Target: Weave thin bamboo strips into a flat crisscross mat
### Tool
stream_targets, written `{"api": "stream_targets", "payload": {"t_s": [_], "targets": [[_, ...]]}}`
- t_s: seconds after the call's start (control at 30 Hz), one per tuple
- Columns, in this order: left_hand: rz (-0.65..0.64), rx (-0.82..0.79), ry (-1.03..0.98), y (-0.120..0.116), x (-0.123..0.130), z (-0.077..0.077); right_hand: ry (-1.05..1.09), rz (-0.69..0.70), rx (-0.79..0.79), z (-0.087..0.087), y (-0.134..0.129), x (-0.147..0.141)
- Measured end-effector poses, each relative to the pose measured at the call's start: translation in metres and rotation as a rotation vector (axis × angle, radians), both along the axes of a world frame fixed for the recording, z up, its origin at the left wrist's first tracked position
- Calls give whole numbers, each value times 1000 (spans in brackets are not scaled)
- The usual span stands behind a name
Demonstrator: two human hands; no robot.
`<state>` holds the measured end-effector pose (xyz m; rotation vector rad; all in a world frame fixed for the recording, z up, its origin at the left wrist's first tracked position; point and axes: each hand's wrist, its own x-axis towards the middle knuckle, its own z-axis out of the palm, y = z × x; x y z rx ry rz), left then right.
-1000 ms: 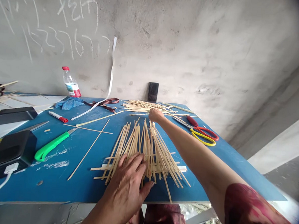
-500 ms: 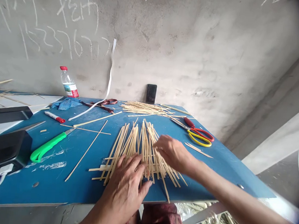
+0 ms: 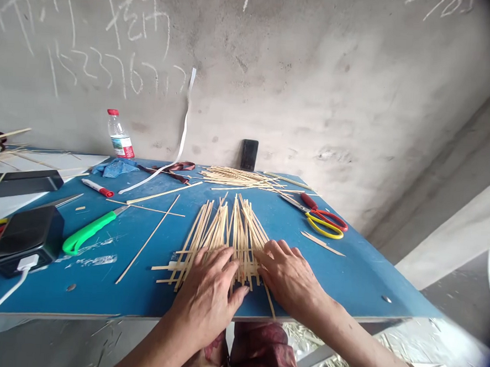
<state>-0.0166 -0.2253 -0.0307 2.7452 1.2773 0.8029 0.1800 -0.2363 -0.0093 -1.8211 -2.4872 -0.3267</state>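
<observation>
Your left hand (image 3: 207,297): fingers spread flat on the bamboo strips (image 3: 242,233). Your right hand (image 3: 289,277): newly down beside it, likewise open, gripping nothing.

Bare concrete wall (image 3: 301,82) w/ chalk scrawl (image 3: 113,37) (digits + a few characters, pretty rough) stands right behind a blue-topped table (image 3: 347,284). Grey floor (image 3: 457,302) on the rt, pale slab (image 3: 453,229) along it — pale strip scraps (image 3: 341,366) under the table — light flat & even.
</observation>
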Motion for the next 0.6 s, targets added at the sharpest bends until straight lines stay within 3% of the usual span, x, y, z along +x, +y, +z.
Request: {"api": "stream_targets", "payload": {"t_s": [0.6], "targets": [[1, -5, 5, 1, 1, -1, 121, 55, -83, 9, 0, 3]]}}
